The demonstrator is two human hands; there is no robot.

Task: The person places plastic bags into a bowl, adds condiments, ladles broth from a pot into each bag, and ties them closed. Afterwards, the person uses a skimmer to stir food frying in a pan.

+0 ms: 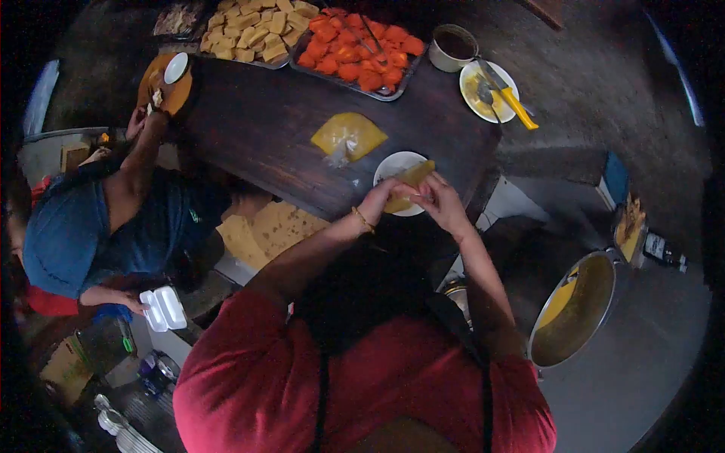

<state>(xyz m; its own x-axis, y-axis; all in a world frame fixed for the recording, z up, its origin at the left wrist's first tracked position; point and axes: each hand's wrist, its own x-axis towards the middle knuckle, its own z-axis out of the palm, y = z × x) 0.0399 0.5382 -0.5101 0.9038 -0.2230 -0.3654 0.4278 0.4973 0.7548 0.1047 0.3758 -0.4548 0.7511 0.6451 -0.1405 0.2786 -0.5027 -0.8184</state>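
Over a white bowl [393,166] at the table's near edge, my left hand [379,202] and my right hand [444,202] meet with fingers closed on a small plastic bag [415,175] with yellow-brown contents. My fingers hide part of the bag and the bowl. Whether the bag is knotted, I cannot tell. Just beyond them, a filled clear plastic bag of yellow liquid [349,136] lies on the dark wooden table [257,113], its gathered end toward me.
At the back stand a tray of pale yellow blocks [257,34], a tray of red-orange pieces [359,49] and a dark-filled pot [453,47]. A yellow-handled knife [513,102] rests across a plate [472,87]. A large pot [574,309] is at right; a co-worker [136,226] holds a foam box [163,308].
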